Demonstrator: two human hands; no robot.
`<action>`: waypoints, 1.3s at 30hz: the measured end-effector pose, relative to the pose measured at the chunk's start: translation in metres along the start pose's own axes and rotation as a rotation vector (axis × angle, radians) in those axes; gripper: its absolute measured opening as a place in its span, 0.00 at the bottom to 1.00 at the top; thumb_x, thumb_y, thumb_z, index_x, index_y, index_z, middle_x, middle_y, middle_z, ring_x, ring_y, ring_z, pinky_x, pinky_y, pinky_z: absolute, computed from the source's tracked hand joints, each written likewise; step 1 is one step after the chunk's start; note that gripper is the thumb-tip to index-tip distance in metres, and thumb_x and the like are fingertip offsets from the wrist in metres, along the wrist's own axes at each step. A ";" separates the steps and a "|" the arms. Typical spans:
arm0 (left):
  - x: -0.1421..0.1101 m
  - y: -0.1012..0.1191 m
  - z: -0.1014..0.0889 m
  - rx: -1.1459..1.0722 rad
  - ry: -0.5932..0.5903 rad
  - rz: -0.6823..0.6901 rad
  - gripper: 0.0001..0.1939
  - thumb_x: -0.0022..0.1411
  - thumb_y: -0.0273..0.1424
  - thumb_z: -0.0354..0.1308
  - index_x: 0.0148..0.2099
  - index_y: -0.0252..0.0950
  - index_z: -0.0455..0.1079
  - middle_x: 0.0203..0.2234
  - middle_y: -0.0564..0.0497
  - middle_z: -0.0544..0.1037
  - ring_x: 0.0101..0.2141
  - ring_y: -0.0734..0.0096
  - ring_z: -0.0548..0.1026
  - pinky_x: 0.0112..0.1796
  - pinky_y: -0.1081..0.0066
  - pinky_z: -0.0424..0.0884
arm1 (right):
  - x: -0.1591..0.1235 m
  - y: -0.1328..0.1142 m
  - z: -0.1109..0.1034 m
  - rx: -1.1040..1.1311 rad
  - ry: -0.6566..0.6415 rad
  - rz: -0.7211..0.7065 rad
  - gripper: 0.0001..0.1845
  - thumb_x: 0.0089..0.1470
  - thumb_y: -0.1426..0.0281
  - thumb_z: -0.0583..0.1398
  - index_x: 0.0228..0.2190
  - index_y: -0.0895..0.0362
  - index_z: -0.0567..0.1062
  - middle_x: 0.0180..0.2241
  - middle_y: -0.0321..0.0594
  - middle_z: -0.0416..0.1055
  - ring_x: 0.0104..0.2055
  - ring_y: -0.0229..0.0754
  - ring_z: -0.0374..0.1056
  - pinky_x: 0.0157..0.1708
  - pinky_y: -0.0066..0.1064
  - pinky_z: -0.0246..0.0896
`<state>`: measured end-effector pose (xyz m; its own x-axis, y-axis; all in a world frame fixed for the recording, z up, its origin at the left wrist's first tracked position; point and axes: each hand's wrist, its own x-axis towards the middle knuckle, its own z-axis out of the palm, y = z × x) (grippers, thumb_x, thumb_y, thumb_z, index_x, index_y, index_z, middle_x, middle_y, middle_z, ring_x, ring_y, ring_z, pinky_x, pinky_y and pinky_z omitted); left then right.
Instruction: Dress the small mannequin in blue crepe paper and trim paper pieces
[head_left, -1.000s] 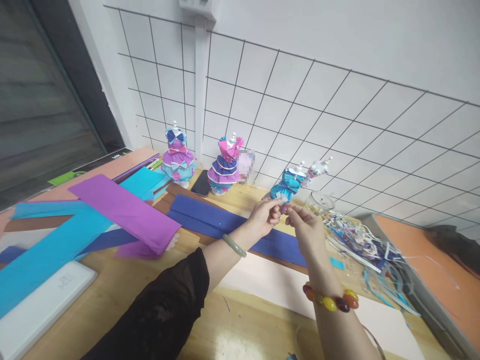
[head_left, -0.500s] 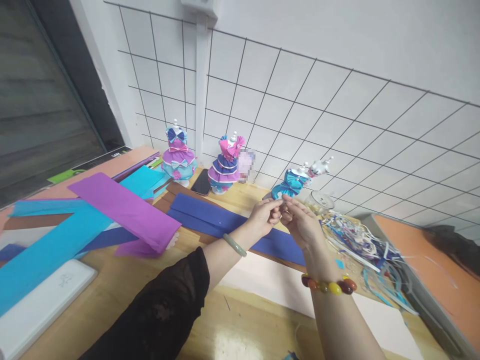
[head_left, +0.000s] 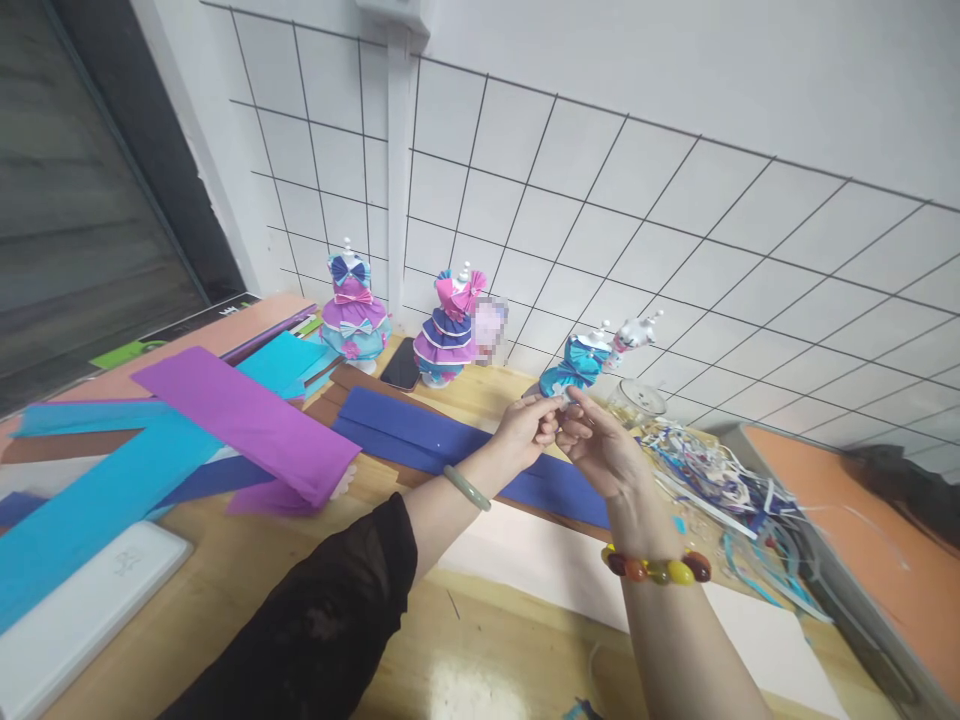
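Note:
My left hand and my right hand meet at the fingertips over the table. Both are closed in a pinch, with a tiny pale piece between them, too small to name. Just behind the fingers stands a small dress form in a shiny teal dress with a bow; its lower part is partly hidden by my hands. A dark blue strip of crepe paper lies below my left wrist. Under my forearms runs a long pale pink paper strip.
Two dressed forms, one purple and teal, one pink and navy, stand by the wall near a phone. Purple paper and blue strips lie left, above a white box. Paper scraps and an orange-topped box are right.
My right hand has turned slightly and its index finger now points up more. The fingertips stay together; the view has shifted a little.

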<state>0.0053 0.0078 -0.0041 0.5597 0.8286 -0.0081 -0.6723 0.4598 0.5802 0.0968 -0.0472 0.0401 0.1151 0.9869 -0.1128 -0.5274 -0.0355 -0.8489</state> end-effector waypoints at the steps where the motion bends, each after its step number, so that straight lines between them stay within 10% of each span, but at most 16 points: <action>1: 0.000 0.000 0.000 -0.006 -0.003 0.004 0.15 0.44 0.31 0.66 0.26 0.33 0.61 0.16 0.60 0.61 0.14 0.89 0.56 0.13 0.82 0.44 | 0.000 -0.001 -0.001 0.005 -0.014 -0.002 0.11 0.43 0.70 0.66 0.33 0.53 0.75 0.22 0.26 0.61 0.17 0.25 0.50 0.20 0.20 0.57; 39: 0.000 0.005 -0.001 -0.123 0.002 -0.106 0.12 0.47 0.27 0.62 0.28 0.34 0.59 0.15 0.60 0.59 0.13 0.88 0.56 0.13 0.82 0.44 | -0.023 -0.015 -0.008 -0.039 0.094 -0.068 0.11 0.45 0.68 0.65 0.34 0.54 0.74 0.18 0.23 0.50 0.14 0.26 0.36 0.15 0.21 0.46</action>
<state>0.0013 0.0101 -0.0018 0.6295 0.7742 -0.0657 -0.6642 0.5800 0.4716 0.1091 -0.0703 0.0509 0.2292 0.9682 -0.1007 -0.4830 0.0233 -0.8753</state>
